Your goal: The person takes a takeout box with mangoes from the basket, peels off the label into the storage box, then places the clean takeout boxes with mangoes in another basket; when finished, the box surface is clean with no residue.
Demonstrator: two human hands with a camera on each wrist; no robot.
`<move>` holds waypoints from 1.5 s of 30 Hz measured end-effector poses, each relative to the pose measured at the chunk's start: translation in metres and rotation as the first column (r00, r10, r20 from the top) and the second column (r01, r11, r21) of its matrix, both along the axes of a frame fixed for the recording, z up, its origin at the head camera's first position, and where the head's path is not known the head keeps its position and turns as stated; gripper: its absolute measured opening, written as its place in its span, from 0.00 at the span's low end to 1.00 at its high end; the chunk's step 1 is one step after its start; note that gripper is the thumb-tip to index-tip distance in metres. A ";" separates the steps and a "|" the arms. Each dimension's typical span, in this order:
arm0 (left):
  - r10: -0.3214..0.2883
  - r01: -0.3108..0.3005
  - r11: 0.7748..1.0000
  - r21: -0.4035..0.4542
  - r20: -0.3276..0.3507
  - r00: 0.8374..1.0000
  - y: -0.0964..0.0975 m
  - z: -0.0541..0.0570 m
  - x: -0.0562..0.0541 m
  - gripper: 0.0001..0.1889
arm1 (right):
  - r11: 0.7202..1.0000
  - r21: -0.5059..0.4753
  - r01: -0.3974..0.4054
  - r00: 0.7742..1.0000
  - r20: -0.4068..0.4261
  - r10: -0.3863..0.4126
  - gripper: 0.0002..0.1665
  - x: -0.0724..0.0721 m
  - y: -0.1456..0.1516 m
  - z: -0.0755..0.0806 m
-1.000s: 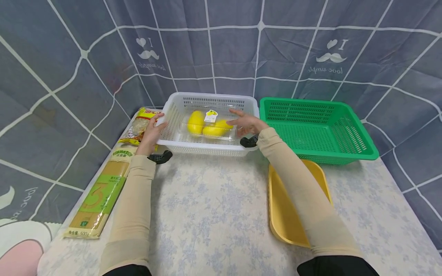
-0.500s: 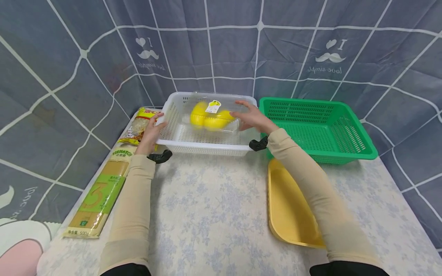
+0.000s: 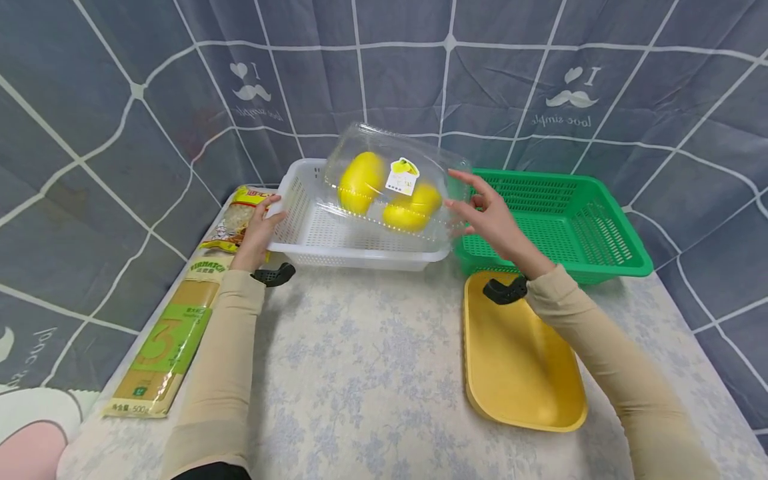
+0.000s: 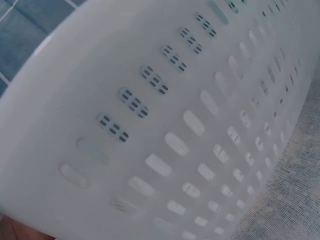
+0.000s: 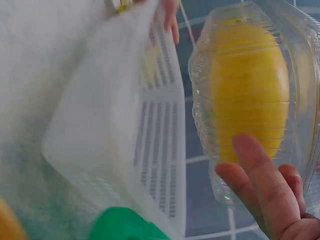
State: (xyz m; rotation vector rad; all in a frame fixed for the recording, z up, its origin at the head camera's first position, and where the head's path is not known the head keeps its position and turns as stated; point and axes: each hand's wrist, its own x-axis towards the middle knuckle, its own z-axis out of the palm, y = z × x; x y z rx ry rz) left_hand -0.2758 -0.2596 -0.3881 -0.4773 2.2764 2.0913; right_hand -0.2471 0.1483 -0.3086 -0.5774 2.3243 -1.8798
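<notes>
A clear plastic fruit box (image 3: pixel 384 183) with two yellow fruits and a white label hangs tilted over the white basket (image 3: pixel 360 258), its left end higher. My right hand (image 3: pixel 491 215) grips the box's right end, thumb and fingers at its edge. Seen from the right wrist, the fingers (image 5: pixel 267 185) lie against the clear wall, one fruit (image 5: pixel 250 95) behind it. My left hand (image 3: pixel 258 230) holds the left rim of the white basket. The left wrist view is filled by the basket's slotted wall (image 4: pixel 165 125), with only a bit of finger (image 4: pixel 22 231) at the lower corner.
A green basket (image 3: pixel 627 230) stands right of the white one, partly behind my right hand. In front of it lies a yellow tray (image 3: pixel 522 390). Left of my left arm are a pasta pack (image 3: pixel 171 333) and a colourful food bag (image 3: pixel 235 220). A grey-blue checked curtain (image 3: pixel 408 87) backs the table.
My right hand has taken hold of the fruit box, lifted it out of the white basket, tilted it and drawn it rightwards. My left hand has stayed at the basket rim.
</notes>
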 end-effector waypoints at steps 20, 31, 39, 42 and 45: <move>-0.005 0.005 0.999 -0.042 -0.010 1.000 -0.004 0.004 0.002 0.26 | 0.974 0.177 -0.142 0.983 0.145 0.117 0.36 0.119 0.017 -0.045; -0.011 0.011 0.999 -0.040 0.001 1.000 -0.001 0.002 0.000 0.26 | 0.959 0.189 -0.211 0.956 0.243 0.163 0.39 0.115 -0.011 -0.078; -0.029 0.028 0.998 -0.048 -0.010 1.000 0.001 -0.002 -0.001 0.26 | 0.959 0.204 -0.195 0.938 0.324 0.122 0.42 0.114 -0.023 -0.084; -0.032 0.032 0.998 -0.054 -0.002 0.999 0.001 -0.001 -0.001 0.26 | 0.953 0.211 -0.216 0.931 0.339 0.136 0.42 0.113 -0.024 -0.084; -0.034 0.035 0.997 -0.068 0.008 0.999 0.000 0.001 -0.001 0.26 | 0.940 0.235 -0.246 0.923 0.354 0.153 0.42 0.112 -0.025 -0.083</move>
